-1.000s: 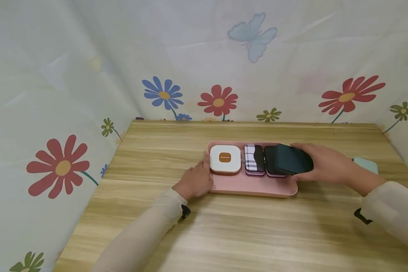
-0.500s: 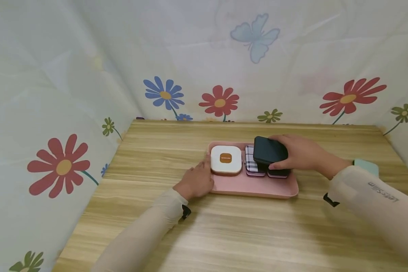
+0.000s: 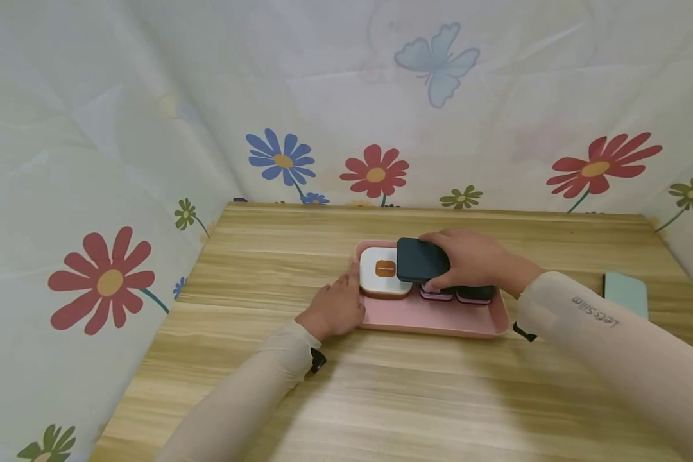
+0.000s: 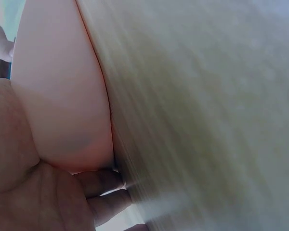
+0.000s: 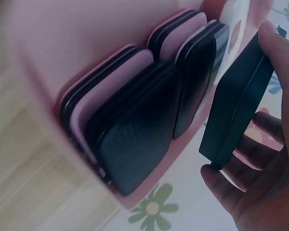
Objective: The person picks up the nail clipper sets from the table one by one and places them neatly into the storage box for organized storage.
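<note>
My right hand (image 3: 468, 256) pinches a dark green rectangular case (image 3: 421, 260) between thumb and fingers, above the pink tray (image 3: 421, 319). In the head view the case overlaps the right edge of a white rounded box (image 3: 371, 279) with an orange-brown label. Beneath that hand, two small cases with pink edges sit in the tray: a plaid-and-black one (image 3: 437, 296), largely covered, and a black one (image 3: 476, 295). The right wrist view shows the black case (image 5: 139, 130) and the green case (image 5: 241, 96) apart. My left hand (image 3: 333, 307) rests against the tray's left wall, fingers extended along it.
A mint-green flat object (image 3: 626, 294) lies on the wooden table (image 3: 439, 385) to the right of the tray, partly behind the right sleeve. A flower-printed curtain (image 3: 323, 96) stands along the table's back and left sides.
My right hand has carried the dark green case leftward, from over the black case, past the plaid one, to the white box's right edge. The left hand stays at the tray.
</note>
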The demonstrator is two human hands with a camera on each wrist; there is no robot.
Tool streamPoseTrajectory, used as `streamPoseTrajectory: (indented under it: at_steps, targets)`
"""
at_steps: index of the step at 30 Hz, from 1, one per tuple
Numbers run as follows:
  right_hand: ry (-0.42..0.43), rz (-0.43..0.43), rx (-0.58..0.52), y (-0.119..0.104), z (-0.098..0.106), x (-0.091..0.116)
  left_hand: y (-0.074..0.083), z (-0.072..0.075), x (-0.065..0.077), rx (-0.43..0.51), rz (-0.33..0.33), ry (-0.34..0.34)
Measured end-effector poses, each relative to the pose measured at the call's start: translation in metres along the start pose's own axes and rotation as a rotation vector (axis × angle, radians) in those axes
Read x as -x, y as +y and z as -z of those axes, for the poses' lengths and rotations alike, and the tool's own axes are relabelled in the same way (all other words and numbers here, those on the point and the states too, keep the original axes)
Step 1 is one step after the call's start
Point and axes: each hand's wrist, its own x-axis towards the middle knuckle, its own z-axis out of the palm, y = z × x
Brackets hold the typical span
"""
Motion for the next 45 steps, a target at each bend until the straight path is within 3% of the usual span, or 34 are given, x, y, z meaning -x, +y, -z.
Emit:
streamPoseTrajectory:
  at_steps: [12, 18, 24, 37, 45]
  targets:
    - [-0.041, 0.026, 0.019, -0.021, -0.011, -0.025, 0.001, -0.003, 0.0, 0.014, -0.006, -0.007]
    - [-0.063, 0.076, 0.098, -0.03, -0.018, -0.039, -0.003, -0.004, -0.003, -0.001, 0.004, -0.018]
    - [-0.085, 0.073, 0.133, -0.039, -0.021, -0.048, -0.001, -0.001, 0.0, 0.001, -0.012, -0.009]
    - [-0.062, 0.09, 0.093, -0.05, -0.029, -0.057, -0.003, -0.002, -0.002, -0.002, 0.002, -0.008]
    - [-0.038, 0.097, 0.123, -0.052, -0.029, -0.057, -0.003, -0.002, -0.003, -0.031, 0.011, 0.0]
